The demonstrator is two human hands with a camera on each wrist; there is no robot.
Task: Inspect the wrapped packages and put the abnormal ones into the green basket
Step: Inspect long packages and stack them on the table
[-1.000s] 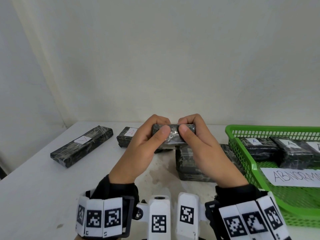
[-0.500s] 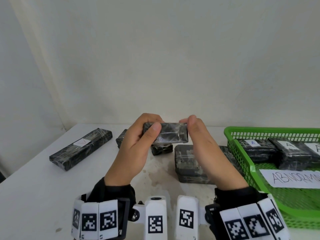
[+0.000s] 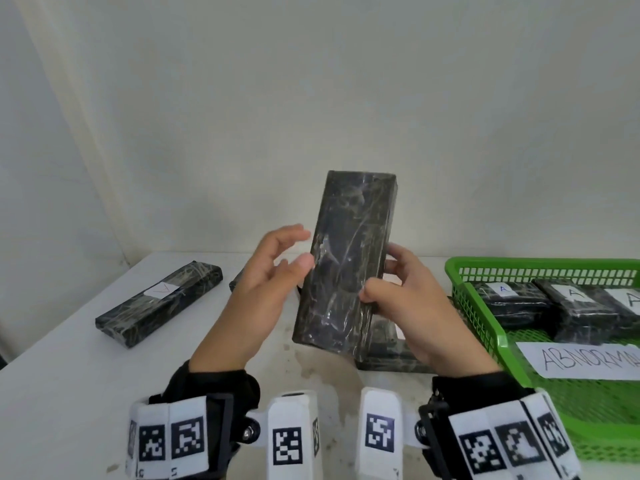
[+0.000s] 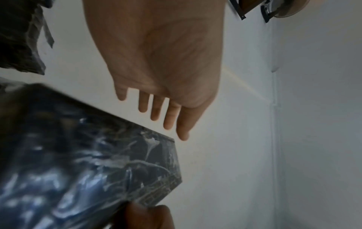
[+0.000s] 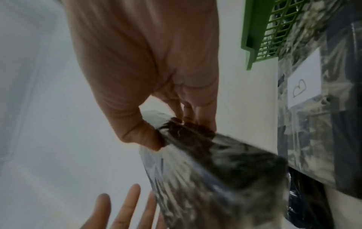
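Note:
A dark, plastic-wrapped package (image 3: 346, 261) stands upright in the air over the table. My right hand (image 3: 386, 273) grips its lower right edge, thumb on the front and fingers behind. The right wrist view shows that pinch on the package (image 5: 215, 170) with the right hand (image 5: 168, 128). My left hand (image 3: 298, 251) is open beside its left edge, fingers spread, thumb close to the wrap. In the left wrist view the left hand's fingers (image 4: 154, 111) are straight and hold nothing, with the package (image 4: 88, 170) below. The green basket (image 3: 460, 275) sits at the right.
Several wrapped packages (image 3: 509, 299) labelled "A" and a paper sign (image 3: 581, 362) reading ABNORMAL lie in the basket. A long package (image 3: 159, 303) lies at the table's left. One package (image 3: 235, 282) is behind my left hand and one (image 3: 388, 344) under the held one.
The package has been lifted and turned from lying end-on between both hands to standing upright. My left hand has let go and opened; the right hand keeps its grip.

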